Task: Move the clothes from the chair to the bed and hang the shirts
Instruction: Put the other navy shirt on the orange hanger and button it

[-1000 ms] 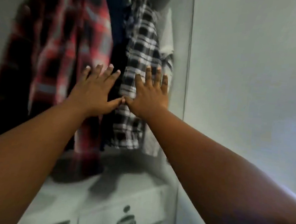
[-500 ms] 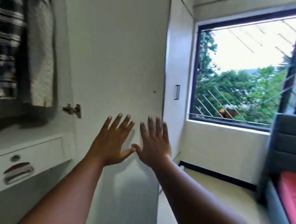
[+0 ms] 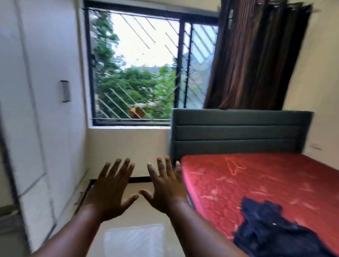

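Biggest thing in view is the bed (image 3: 283, 185) on the right, red mattress with a grey padded headboard (image 3: 238, 135) up against the far wall. White wardrobe (image 3: 25, 73) runs down the left side, doors closed here, with a small metal handle (image 3: 65, 91) on one door. Between them is a barred window (image 3: 137, 67) with trees outside, and a dark brown curtain (image 3: 254, 53) bunched at its right edge, hanging behind the headboard. Dark navy clothes (image 3: 278, 238) sit in a crumpled pile on the near part of the mattress, and an orange hanger (image 3: 234, 167) lies flat further up toward the headboard, well apart from the pile. Both hands are held out over the shiny floor (image 3: 132, 245), backs to the camera: left hand (image 3: 110, 193) and right hand (image 3: 165, 188) both have fingers spread and straight, holding nothing, thumbs nearly meeting in the middle.
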`<state>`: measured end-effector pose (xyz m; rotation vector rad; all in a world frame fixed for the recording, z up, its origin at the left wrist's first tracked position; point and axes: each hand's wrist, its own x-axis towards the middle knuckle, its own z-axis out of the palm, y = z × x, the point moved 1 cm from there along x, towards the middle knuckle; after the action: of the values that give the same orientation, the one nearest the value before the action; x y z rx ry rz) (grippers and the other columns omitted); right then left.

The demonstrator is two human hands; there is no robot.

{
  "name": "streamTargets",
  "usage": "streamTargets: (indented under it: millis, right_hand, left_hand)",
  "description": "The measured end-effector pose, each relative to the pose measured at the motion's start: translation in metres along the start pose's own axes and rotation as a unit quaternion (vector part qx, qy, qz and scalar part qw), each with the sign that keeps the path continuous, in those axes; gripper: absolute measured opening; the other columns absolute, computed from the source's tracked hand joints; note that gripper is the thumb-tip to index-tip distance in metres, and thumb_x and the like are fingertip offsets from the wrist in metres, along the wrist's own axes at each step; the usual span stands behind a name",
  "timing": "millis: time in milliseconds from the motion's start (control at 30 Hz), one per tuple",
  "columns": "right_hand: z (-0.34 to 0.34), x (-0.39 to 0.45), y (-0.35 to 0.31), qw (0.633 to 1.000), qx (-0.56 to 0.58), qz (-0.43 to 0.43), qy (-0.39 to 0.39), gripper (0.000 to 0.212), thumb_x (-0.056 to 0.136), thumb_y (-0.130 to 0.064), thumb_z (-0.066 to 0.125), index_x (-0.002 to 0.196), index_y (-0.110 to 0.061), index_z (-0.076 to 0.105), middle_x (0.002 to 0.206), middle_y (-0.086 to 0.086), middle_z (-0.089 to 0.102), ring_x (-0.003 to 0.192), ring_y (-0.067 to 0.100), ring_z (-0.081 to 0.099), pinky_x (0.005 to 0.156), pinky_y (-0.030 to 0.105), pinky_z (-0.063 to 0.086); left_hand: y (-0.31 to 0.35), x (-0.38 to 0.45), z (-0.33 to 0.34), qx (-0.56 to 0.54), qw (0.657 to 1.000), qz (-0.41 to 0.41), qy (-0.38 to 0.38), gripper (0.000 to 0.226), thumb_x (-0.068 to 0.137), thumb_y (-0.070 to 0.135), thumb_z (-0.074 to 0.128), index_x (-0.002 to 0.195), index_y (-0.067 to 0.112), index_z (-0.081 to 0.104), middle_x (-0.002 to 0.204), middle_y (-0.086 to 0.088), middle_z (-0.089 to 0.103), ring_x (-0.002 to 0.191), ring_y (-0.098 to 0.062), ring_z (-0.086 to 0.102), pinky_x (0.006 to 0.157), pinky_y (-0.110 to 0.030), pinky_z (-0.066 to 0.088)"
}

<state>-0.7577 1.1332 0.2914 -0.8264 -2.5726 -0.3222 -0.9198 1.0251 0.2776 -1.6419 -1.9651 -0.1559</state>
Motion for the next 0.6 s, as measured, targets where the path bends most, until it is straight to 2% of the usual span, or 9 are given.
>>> streamTargets:
  millis: [67,200,333,433,500,600]
  right_hand:
    - [0.011,-0.009,0.045,0.999,-0.002,0.031,-0.023,0.081,0.092,-0.061,0.044,0.156,-0.025,0.010,0.164,0.012,0.000,0.149,0.035,-0.011,0.112,0.052,-0.017]
    - [0.043,-0.010,0.128,0.992,0.000,0.115,-0.049,0.081,0.089,-0.061,0.046,0.155,-0.027,0.016,0.163,0.012,0.011,0.150,0.036,0.000,0.117,0.054,0.002]
    - [0.076,-0.002,0.205,0.978,0.014,0.153,-0.143,0.080,0.094,-0.059,0.044,0.156,-0.029,0.004,0.164,0.011,0.001,0.150,0.033,-0.006,0.119,0.051,-0.001]
    - [0.097,0.006,0.260,0.969,0.015,0.165,-0.185,0.080,0.094,-0.058,0.046,0.156,-0.030,0.005,0.164,0.009,0.001,0.151,0.031,-0.005,0.119,0.050,0.002]
    - [0.105,0.013,0.297,0.964,0.009,0.173,-0.203,0.079,0.094,-0.057,0.047,0.156,-0.030,0.006,0.164,0.009,0.003,0.151,0.031,-0.004,0.120,0.050,0.004]
    - [0.119,0.019,0.338,0.956,-0.002,0.197,-0.219,0.079,0.094,-0.058,0.046,0.156,-0.030,0.006,0.164,0.010,0.004,0.151,0.033,-0.002,0.119,0.050,0.007]
  left_hand:
    - [0.025,0.030,0.021,-0.041,0.999,-0.003,-0.034,0.087,0.092,0.071,0.013,0.146,0.006,0.036,0.151,-0.017,0.038,0.137,-0.036,0.037,0.117,-0.043,0.002]
    - [0.071,0.101,0.066,-0.096,0.993,0.010,-0.064,0.087,0.091,0.071,0.015,0.143,0.007,0.042,0.147,-0.016,0.045,0.131,-0.035,0.047,0.116,-0.043,0.003]
    - [0.132,0.173,0.120,-0.144,0.985,0.017,-0.092,0.087,0.082,0.070,0.035,0.139,0.006,0.049,0.142,-0.015,0.051,0.125,-0.035,0.055,0.115,-0.040,0.002]
    - [0.179,0.215,0.153,-0.146,0.982,0.050,-0.104,0.088,0.086,0.074,0.024,0.137,0.008,0.053,0.140,-0.012,0.054,0.124,-0.033,0.056,0.116,-0.035,-0.001]
    - [0.203,0.243,0.169,-0.145,0.983,0.048,-0.102,0.092,0.083,0.076,0.024,0.138,0.008,0.053,0.143,-0.011,0.051,0.127,-0.033,0.054,0.114,-0.037,0.005]
    - [0.229,0.277,0.191,-0.175,0.977,0.038,-0.116,0.102,0.077,0.082,0.017,0.150,0.012,0.034,0.156,-0.007,0.029,0.143,-0.032,0.032,0.114,-0.044,0.004]
